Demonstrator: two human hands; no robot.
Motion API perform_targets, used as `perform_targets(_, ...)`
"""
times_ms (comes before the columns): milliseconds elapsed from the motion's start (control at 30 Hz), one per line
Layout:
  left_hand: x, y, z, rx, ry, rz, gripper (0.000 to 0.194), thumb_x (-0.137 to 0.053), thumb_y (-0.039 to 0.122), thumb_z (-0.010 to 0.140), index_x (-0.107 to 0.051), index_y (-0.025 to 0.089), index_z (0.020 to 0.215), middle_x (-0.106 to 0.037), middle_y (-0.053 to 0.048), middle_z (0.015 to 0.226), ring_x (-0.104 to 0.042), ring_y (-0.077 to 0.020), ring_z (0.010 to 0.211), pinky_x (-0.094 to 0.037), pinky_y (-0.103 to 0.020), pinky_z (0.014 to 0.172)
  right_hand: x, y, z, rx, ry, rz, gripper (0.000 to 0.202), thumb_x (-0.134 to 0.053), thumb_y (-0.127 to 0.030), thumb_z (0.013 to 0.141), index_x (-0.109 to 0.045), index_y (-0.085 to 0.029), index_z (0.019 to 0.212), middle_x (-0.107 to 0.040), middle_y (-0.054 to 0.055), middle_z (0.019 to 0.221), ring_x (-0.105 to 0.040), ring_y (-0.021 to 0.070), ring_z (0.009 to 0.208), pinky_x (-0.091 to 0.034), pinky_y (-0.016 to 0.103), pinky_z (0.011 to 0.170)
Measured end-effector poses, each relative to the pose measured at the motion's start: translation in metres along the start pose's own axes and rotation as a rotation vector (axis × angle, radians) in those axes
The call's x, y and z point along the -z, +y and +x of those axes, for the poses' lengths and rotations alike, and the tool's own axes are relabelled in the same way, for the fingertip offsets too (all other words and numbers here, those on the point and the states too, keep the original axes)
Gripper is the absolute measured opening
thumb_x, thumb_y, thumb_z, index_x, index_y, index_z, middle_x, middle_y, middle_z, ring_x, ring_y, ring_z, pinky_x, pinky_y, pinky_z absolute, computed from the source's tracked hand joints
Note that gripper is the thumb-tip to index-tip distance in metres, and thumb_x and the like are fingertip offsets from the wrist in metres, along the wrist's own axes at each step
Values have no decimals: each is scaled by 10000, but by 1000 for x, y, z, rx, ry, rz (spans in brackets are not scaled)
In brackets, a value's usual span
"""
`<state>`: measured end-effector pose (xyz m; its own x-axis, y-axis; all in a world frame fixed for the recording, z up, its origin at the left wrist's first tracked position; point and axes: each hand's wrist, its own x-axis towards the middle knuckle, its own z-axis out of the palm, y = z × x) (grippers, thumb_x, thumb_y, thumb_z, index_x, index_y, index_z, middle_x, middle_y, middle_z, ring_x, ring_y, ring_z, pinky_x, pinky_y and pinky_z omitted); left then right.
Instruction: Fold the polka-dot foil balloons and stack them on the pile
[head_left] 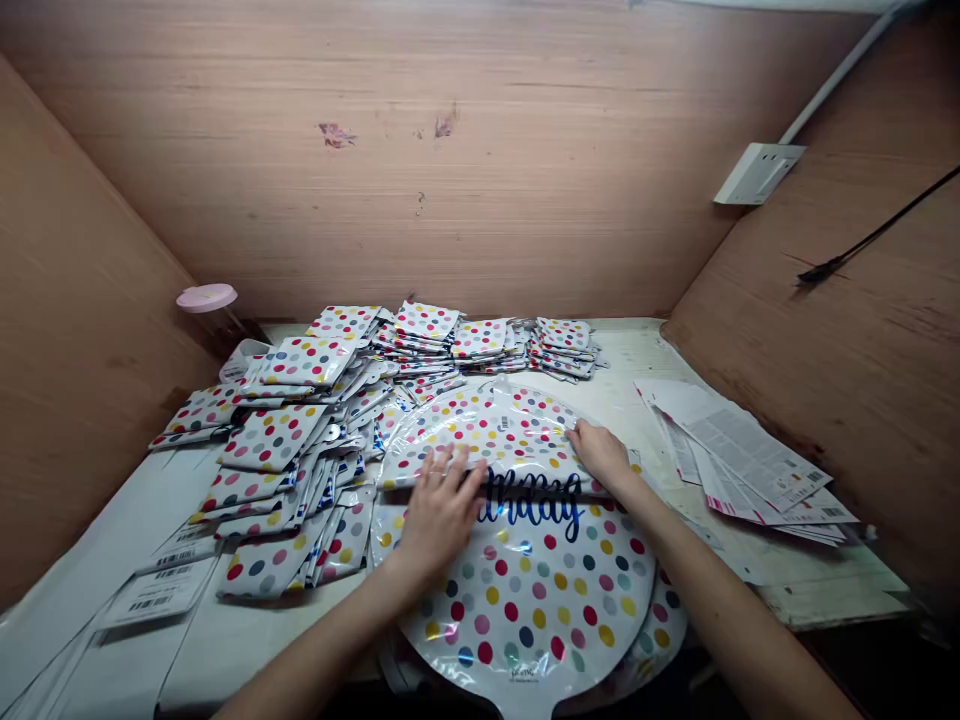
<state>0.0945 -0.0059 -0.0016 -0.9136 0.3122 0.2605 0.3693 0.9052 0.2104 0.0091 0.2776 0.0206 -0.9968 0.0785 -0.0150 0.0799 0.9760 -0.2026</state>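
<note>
A flat round foil balloon (525, 600) with coloured dots and blue lettering lies at the table's front, its far part folded over toward me. Pressed on it left of the lettering is my left hand (442, 505), fingers spread. My right hand (600, 455) has its fingers closed at the fold's right edge, pinching the foil. Under the balloon, more dotted foil (664, 620) shows at the lower right. Folded dotted packets are heaped in a large pile (274, 435) to the left, beside my left hand. Smaller stacks (484, 338) of them stand behind the balloon.
Printed sheets (757, 465) lie on the table (637, 350) at the right. Labels with barcodes (161, 590) lie at the left front. A jar with a pink lid (207, 298) stands at the back left. Wooden panels enclose the table; a white socket (759, 173) and a black cable (877, 228) are on the right.
</note>
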Motion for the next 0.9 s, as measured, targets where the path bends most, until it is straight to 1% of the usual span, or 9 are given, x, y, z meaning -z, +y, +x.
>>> perform_targets(100,-14,13,0,-125,-163,3,730,-485,638,844,-251,368,1480,-253,-28,1552,-104,-436,1414,-37,-691,1087,2,-5,-21,145,57,-41,365,-418,-321,944,-543,-132,1230,-551,204,1276,-471,330,1226,-362,480,1002)
perform_targets(200,-20,6,4,-100,-212,3,859,-502,704,788,-143,381,1499,-179,-22,1575,-50,-484,1403,-33,-725,1055,-5,6,-49,603,-100,14,516,-472,-449,920,-441,-222,1382,-381,87,1484,-311,271,1371,-288,415,1111)
perform_targets(267,-19,-9,6,-57,-223,12,918,-501,738,761,-117,362,1505,-150,-32,1580,-47,-481,1405,-67,-714,1059,-14,21,-57,778,-202,51,694,-468,-556,899,-257,-261,1490,-238,45,1559,-199,274,1425,-237,450,1146)
perform_targets(367,-12,-45,4,22,-240,59,955,-450,785,750,-125,312,1513,-120,-61,1582,-60,-441,1421,-88,-682,1079,-28,46,-52,753,-211,41,763,-417,-588,914,-60,-294,1521,-85,12,1588,-50,278,1453,-133,510,1169)
perform_targets(500,-1,-80,-3,39,-238,127,883,-370,757,814,-202,238,1508,-118,-90,1578,-114,-364,1437,-120,-567,1134,-31,73,-42,717,-182,13,654,-367,-530,955,-114,-305,1515,-107,1,1582,-71,263,1452,-167,487,1170)
perform_targets(600,3,-73,-3,-57,-135,155,858,-387,708,843,-174,220,1515,-101,-93,1581,-77,-355,1444,-63,-548,1150,-29,74,-46,709,-148,-16,674,-392,-534,946,-120,-293,1515,-93,15,1581,-71,286,1448,-194,502,1160)
perform_targets(700,1,-57,3,-264,-200,88,798,-368,692,864,-139,291,1514,-86,-41,1586,-77,-324,1450,-63,-533,1157,-30,64,-52,774,-133,-42,704,-418,-536,937,-79,-316,1513,-77,2,1580,-67,303,1445,-211,541,1147)
perform_targets(800,-1,-51,7,-204,-275,61,843,-381,716,844,-202,228,1507,-148,-89,1572,-139,-346,1436,-122,-563,1140,-34,59,-53,827,-71,-60,694,-453,-495,936,-128,-288,1513,-193,29,1560,-179,309,1427,-307,543,1110)
perform_targets(900,0,-46,11,-163,-204,81,854,-492,677,814,-290,183,1481,-219,-117,1553,-163,-348,1431,-114,-569,1149,-37,60,-51,888,71,-60,538,-461,-310,955,-326,-226,1469,-378,74,1486,-346,293,1367,-407,495,1068)
